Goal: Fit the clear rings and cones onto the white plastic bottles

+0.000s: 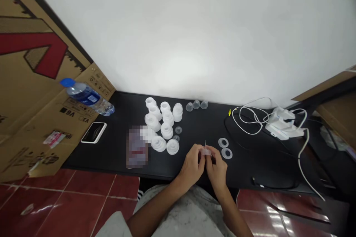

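Nearest the camera is the person's pale grey shirt (183,211), with both bare forearms reaching forward from it over the edge of a black tabletop (250,166). The left hand (191,164) and right hand (217,166) are curled and pressed close together, their fingertips (200,152) pinching a small translucent plastic piece (206,152) just above the table. A thin pointed tip (205,143) stands up from it, though the fingers hide most of the piece and its exact shape cannot be told. Just beside the right hand lie 2 flat translucent rings (225,148). Left of the hands, about 10 white plastic funnel-shaped parts (166,118) stand in a loose cluster, with 2 small discs (177,134) among them and 3 small clear cups (196,104) beyond. A pixelated packet (137,147) lies beside the cluster, and a smartphone (94,132) lies further left. A water bottle (87,97) rests on flattened cardboard (36,92) at the table's left end. A white cable (247,118) loops around a white charger (283,123) to the right. Red floor tiles (69,183) show below.
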The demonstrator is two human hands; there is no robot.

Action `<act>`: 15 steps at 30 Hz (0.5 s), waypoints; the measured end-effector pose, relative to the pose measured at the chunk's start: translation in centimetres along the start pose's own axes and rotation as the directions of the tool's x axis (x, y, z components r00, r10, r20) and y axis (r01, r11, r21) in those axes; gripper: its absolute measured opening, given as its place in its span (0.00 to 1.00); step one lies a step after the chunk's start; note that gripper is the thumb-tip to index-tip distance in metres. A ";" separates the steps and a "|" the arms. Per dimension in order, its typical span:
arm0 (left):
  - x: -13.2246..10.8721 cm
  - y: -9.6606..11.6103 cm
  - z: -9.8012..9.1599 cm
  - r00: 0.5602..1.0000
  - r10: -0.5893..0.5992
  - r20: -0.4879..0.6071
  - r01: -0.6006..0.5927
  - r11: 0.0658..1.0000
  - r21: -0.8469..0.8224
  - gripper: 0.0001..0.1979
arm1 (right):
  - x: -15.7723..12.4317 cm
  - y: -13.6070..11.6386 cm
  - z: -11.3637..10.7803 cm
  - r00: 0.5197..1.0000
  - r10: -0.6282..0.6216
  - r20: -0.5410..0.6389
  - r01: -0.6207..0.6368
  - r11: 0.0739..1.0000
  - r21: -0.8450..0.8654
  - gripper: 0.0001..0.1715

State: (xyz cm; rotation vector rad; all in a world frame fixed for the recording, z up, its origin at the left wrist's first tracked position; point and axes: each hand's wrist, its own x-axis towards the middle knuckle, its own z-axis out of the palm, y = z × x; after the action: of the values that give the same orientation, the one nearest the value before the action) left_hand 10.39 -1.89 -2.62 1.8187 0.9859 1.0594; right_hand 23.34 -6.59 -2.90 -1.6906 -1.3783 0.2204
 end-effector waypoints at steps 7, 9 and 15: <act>0.2 0.0 -0.5 0.999 -0.036 0.012 0.037 0.994 -0.101 0.19 | 2.1 -1.2 -1.9 0.976 -0.104 0.191 0.103 0.995 0.011 0.16; 0.2 0.0 -0.6 0.996 -0.078 -0.035 0.071 0.982 -0.177 0.19 | 2.8 -1.6 -2.4 0.943 -0.135 0.305 0.130 0.991 0.037 0.19; 0.5 0.1 -0.7 0.993 -0.115 -0.005 0.109 0.956 -0.271 0.13 | 4.8 -1.3 -3.8 0.916 -0.136 0.378 0.146 0.989 0.002 0.14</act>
State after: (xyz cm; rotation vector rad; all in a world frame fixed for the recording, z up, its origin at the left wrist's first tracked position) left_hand 9.95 -1.32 -2.15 1.5154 0.8970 1.0873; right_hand 26.56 -4.58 2.02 -1.6149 -1.7868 0.4662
